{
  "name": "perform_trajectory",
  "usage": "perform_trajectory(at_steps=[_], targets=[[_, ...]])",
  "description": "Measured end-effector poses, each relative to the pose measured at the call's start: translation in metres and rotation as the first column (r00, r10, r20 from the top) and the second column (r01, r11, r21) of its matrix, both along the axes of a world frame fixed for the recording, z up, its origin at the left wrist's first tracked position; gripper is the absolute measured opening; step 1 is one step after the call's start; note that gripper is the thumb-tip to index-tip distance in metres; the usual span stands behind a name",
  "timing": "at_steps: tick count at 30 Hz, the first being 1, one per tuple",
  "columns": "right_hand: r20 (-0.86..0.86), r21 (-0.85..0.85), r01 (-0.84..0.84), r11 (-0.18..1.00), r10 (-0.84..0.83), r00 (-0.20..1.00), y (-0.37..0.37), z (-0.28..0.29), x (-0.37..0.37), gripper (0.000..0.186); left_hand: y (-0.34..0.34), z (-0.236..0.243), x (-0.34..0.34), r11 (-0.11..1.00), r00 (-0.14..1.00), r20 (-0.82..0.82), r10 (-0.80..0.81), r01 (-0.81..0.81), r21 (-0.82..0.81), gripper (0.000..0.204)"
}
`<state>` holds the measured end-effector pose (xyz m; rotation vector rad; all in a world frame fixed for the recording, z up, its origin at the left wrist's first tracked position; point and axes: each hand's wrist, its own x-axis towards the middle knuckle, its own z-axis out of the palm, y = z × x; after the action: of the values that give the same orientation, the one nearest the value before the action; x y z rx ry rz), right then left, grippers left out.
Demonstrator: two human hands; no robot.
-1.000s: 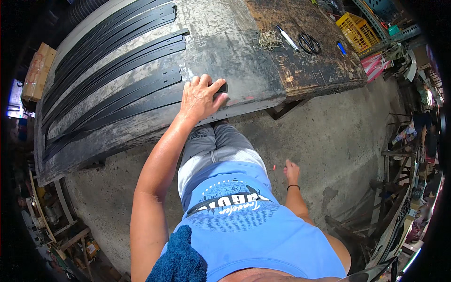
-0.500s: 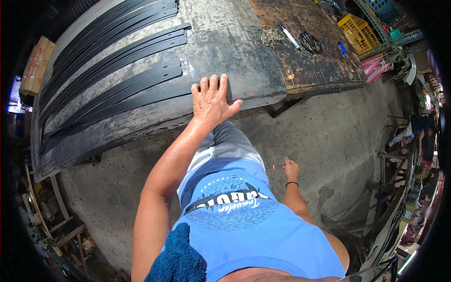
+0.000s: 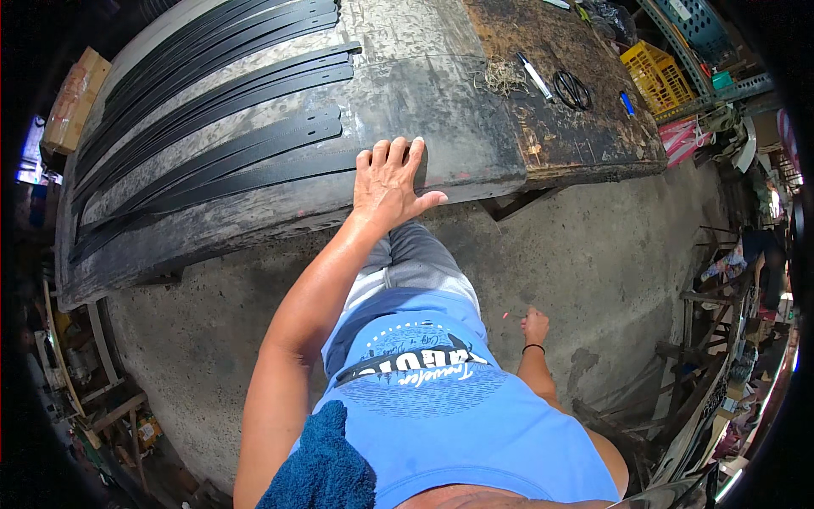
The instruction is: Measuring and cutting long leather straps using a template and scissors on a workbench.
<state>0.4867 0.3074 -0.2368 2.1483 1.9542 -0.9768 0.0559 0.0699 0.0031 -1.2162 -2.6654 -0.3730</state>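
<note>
My left hand [image 3: 388, 187] rests fingertips-down on the worn grey tabletop [image 3: 449, 127] near its front edge, fingers spread and thumb out. A dark patch beside its fingers is too unclear to name. The end of one flat black strip [image 3: 280, 165] lies beside my fingertips; more groups of such strips [image 3: 229, 93] stretch leftward across the top. My right hand [image 3: 534, 327] hangs low at my right side with fingers curled; a small red-tipped thing beside it is too small to make out, and whether it is held is unclear.
The darker board [image 3: 585, 144] at right carries string [image 3: 504, 76], a white marker [image 3: 536, 78], a black coiled item [image 3: 572, 89] and a blue item [image 3: 627, 103]. A yellow crate [image 3: 657, 76], a cardboard box [image 3: 76, 102] and cluttered racks border the concrete floor [image 3: 619, 254].
My left hand has slid right along the table edge, its fingers spreading and thumb moving outward. My right hand has shifted slightly down and right. The camera view has moved a little.
</note>
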Motion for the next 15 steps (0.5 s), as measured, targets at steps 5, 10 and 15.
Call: perform_trajectory(at_steps=[5, 10, 15], targets=[[-0.085, 0.029, 0.059, 0.998, -0.056, 0.995, 0.012, 0.006, 0.025, 0.027, -0.004, 0.0, -0.01, 0.998, 0.996, 0.075, -0.047, 0.044, 0.034, 0.092], [-0.037, 0.219, 0.03, 0.975, -0.023, 0.999, 0.01, 0.003, 0.048, 0.023, -0.005, -0.005, -0.01, 0.989, 0.998, 0.064, -0.009, -0.001, 0.15, 0.086], [-0.373, 0.326, 0.373, 0.869, -0.245, 0.895, 0.03, 0.073, 0.014, 0.029, -0.006, -0.003, -0.009, 0.994, 0.999, 0.007, -0.047, 0.046, 0.103, 0.089]])
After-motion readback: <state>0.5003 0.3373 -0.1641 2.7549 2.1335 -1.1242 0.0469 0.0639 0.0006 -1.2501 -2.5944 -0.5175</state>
